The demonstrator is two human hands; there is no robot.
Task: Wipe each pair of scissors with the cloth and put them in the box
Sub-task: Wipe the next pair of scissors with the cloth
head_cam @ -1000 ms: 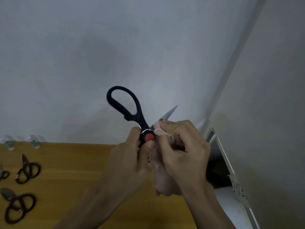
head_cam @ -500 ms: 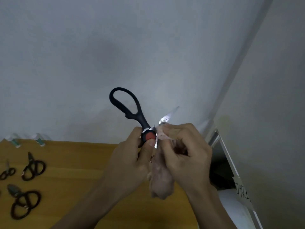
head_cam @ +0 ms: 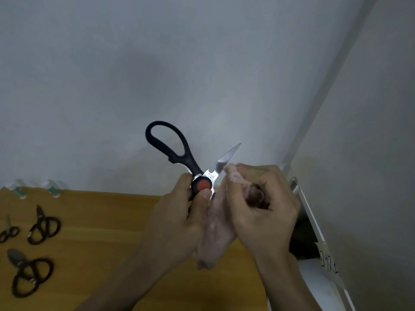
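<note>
Right now the left hand (head_cam: 179, 221) grips the black-handled scissors (head_cam: 195, 169) at the pivot, thumb just under the red pivot cap, fingers curled round the hidden lower handle. They sit mid-frame, held up off the tabletop (head_cam: 101, 232) w/ the wall behind. One handle loop points to the upper left; one bare blade sticks out toward the upper right. The right hand (head_cam: 262, 205) is clamped on the pink cloth (head_cam: 215, 234), bunched in the curled fingers, touching the blade near its base; the rest of the cloth hangs down between the two hands.

Handling, as a guess: scissors are stiff metal + plastic, moderate weight, not fragile. The blade is smooth and prob. slippery, w/ a sharp edge and tip, so the safe hold is the pivot or handles, as now. Wipe w/ the cloth pinched over the flat sides, sliding from base out to tip, fingers kept off the edge. The blades look spread, so the pair can swing at the pivot if the grip slackens. Cloth is soft and limp; it needs bunching to press w/ any force.

Three more pairs of scissors lie at the lower left: small pair (head_cam: 9, 232), mid pair (head_cam: 45, 227), lower pair (head_cam: 27, 277). The box (head_cam: 314, 225) shows only partly at the right edge, behind the right hand; can't tell what's in it.
</note>
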